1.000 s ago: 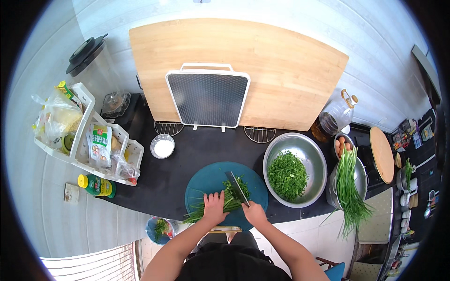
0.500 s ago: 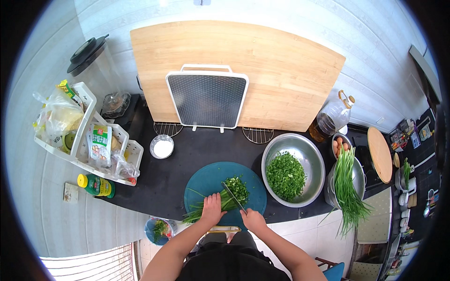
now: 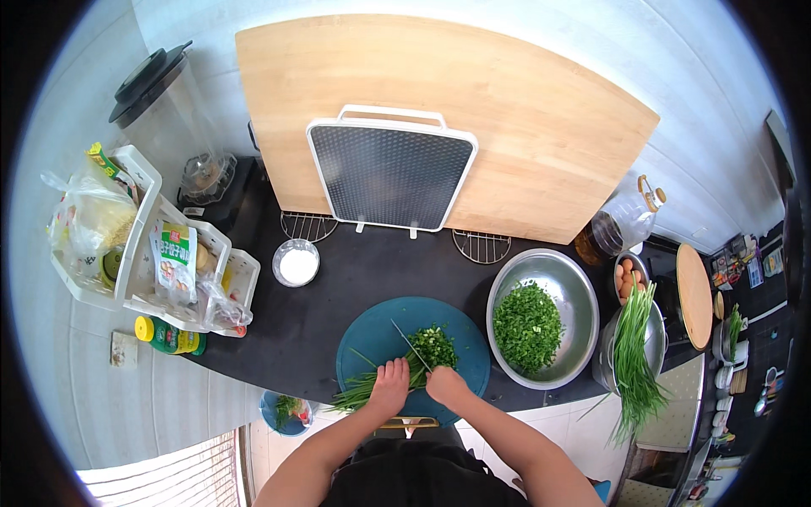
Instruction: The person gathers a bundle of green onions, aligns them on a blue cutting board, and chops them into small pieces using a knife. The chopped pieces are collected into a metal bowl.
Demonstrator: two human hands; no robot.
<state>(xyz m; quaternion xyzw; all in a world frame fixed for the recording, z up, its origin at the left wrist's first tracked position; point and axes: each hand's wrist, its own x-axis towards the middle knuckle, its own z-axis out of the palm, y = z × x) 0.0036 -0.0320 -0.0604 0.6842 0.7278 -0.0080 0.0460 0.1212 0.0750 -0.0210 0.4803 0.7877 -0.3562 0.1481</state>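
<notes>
On the round teal cutting board, my left hand presses down on a bunch of garlic chives, fingers curled over the stalks. The uncut ends stick out to the left, past the board's edge. My right hand grips the handle of a kitchen knife; its blade points away to the upper left, close beside the left fingertips. Chopped chives lie heaped to the right of the blade. A wide steel bowl to the right holds more chopped chives.
Whole chives drape over a steel pot at the right, near a bowl of eggs and an oil jug. A small bowl of white powder stands behind the board. White baskets sit left; a large wooden board leans behind.
The knife has shifted leftward at its tip and my right hand has come closer to my left. The whole view has moved slightly, so objects sit a little differently in it.
</notes>
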